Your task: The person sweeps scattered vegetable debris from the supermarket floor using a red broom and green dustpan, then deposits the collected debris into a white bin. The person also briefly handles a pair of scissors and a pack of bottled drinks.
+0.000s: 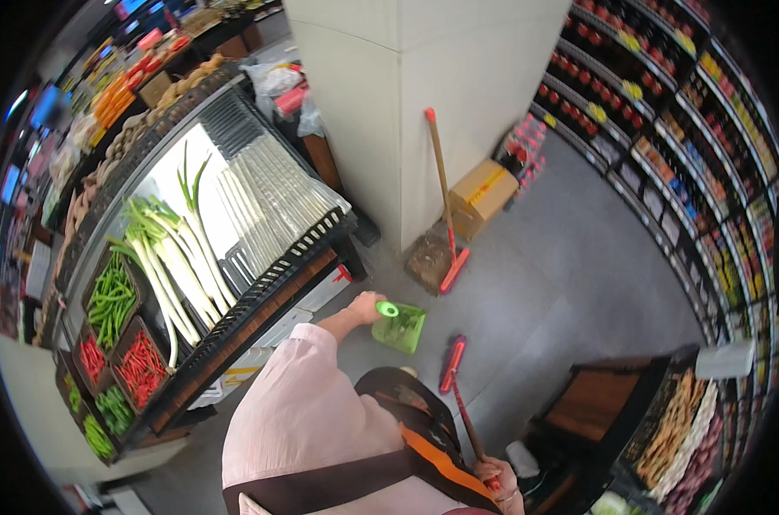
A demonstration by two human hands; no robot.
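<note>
My left hand (pixel 365 308) grips the handle of a green plastic dustpan (pixel 399 331), held out in front of me. Some dark debris shows inside the pan. In my right hand (pixel 500 475), low in the view, is the wooden stick of a broom (pixel 468 421). Its red and purple head (pixel 452 367) points forward at the grey floor, to the right of the dustpan and apart from it. Further off, a second broom with an orange-red head (pixel 454 270) leans against a pillar. Its head is beside a brown, dirty patch or mat (pixel 425 261).
A vegetable stand (pixel 267 293) with leeks and chillies runs along my left. Ahead rises a pale pillar (pixel 399 96), with a cardboard box (pixel 483 193) and bottle packs (pixel 523 148) beside it. Stocked shelves (pixel 673 129) curve along the right. A dark wooden produce stand (pixel 595 399) is nearer, right.
</note>
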